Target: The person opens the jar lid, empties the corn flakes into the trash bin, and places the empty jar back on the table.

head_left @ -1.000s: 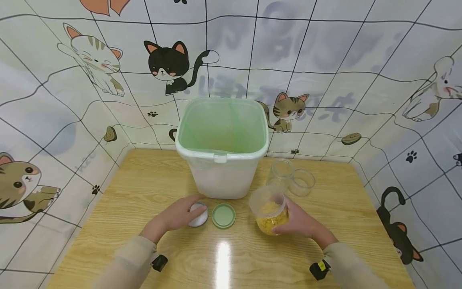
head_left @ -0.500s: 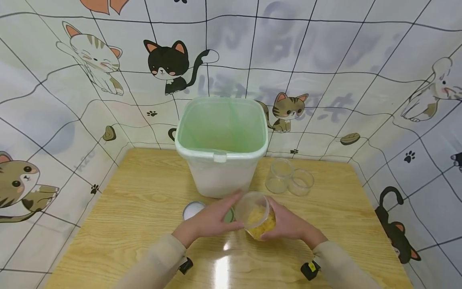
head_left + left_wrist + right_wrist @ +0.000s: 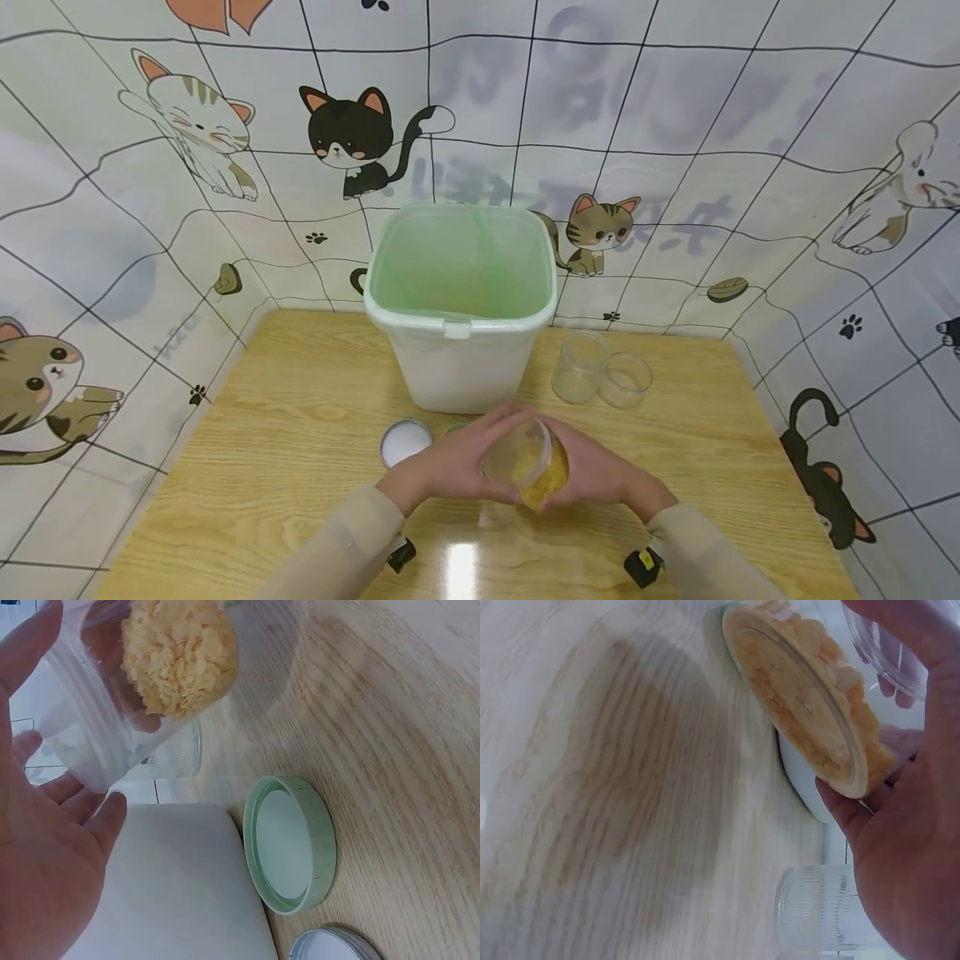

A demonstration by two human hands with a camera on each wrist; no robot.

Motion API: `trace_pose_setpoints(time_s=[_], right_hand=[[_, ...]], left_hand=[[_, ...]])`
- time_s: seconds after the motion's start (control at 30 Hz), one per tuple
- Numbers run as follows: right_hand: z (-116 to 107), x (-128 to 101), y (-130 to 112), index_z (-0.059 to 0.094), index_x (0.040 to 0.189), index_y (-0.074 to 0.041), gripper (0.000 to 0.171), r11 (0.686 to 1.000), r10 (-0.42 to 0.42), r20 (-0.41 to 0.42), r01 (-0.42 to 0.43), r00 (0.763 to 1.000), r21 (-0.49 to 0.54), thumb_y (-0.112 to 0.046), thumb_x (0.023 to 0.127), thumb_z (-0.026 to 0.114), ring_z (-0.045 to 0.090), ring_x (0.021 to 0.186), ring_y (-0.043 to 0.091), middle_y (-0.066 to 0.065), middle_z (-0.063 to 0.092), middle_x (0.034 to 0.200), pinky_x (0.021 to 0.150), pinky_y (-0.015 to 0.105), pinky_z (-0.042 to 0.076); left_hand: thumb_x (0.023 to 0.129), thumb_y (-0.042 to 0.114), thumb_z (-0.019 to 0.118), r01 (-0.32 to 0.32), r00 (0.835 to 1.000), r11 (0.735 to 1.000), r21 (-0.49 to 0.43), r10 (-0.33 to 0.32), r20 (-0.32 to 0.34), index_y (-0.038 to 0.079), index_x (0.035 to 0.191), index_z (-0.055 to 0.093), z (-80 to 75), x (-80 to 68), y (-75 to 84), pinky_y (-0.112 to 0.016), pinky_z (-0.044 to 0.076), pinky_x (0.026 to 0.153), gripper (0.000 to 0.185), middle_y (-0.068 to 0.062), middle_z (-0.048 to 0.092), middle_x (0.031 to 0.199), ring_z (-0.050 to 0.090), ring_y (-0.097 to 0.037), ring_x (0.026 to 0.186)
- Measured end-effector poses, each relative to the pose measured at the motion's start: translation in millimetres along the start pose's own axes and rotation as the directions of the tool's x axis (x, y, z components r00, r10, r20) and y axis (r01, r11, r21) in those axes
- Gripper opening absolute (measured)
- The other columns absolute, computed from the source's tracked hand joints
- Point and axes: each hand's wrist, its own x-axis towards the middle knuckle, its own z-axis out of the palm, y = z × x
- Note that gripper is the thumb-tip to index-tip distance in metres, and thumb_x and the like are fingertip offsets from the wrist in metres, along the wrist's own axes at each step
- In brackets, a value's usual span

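A clear plastic jar (image 3: 550,487) with yellow flakes inside is held between both hands, tilted with its top towards the left. My left hand (image 3: 459,463) grips the jar's translucent lid (image 3: 82,712), its fingers spread round the rim. Lower down, my right hand (image 3: 596,468) holds the jar's body; the right wrist view shows its round base (image 3: 802,705) lifted off the table. Behind the left hand lies a light green lid (image 3: 289,844), mostly hidden in the head view. A silver-rimmed white lid (image 3: 405,440) rests on the table left of it.
A white bin (image 3: 465,367) with a pale green top stands behind the hands. Two clear jars (image 3: 581,371) are right of it, side by side. Wood-grain table (image 3: 300,392) meets a cat-patterned cloth wall (image 3: 480,100) on three sides.
My left hand left the white lid, moved right and took hold of the translucent lid. My right hand brought the jar left and tilted it further towards the left hand.
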Motion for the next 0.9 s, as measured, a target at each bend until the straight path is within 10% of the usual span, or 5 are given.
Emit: trace_pose_setpoints(time_s=[0.3,0.57,0.9], right_hand=[[7,-1,6,0.033,0.146,-0.024,0.104,0.999,-0.015,0.036,0.014,0.999,0.032,-0.041,0.061,0.090,0.057,0.114,0.019,0.002,0.057,0.131,0.094,0.029,0.050],[6,0,5,0.031,0.147,-0.030,0.105,0.998,-0.054,-0.011,0.054,0.998,-0.023,-0.041,0.060,0.090,0.058,0.116,0.016,0.002,0.057,0.134,0.096,0.031,0.051],[5,0,0,0.034,0.147,-0.026,0.103,0.993,-0.060,-0.053,0.054,0.997,-0.105,-0.038,0.060,0.090,0.058,0.117,0.013,-0.001,0.058,0.135,0.097,0.034,0.052]], left_hand=[[0.076,0.068,0.067,0.025,1.000,0.983,0.181,-0.023,-0.014,0.048,0.153,0.011,5.6,-0.7,0.8,-0.045,0.048,0.105,0.097,0.011,0.033,0.155,0.047,-0.017,0.134],[0.079,0.074,0.058,-0.060,0.986,0.924,0.377,0.114,-0.122,0.033,0.157,0.018,12.0,0.7,-3.5,-0.037,0.051,0.101,0.096,0.004,0.045,0.143,0.054,-0.016,0.122],[0.083,0.075,0.049,-0.012,0.980,0.895,0.446,0.101,-0.174,0.032,0.157,0.017,16.7,0.9,0.4,-0.038,0.053,0.097,0.091,0.000,0.047,0.143,0.056,-0.020,0.122]])
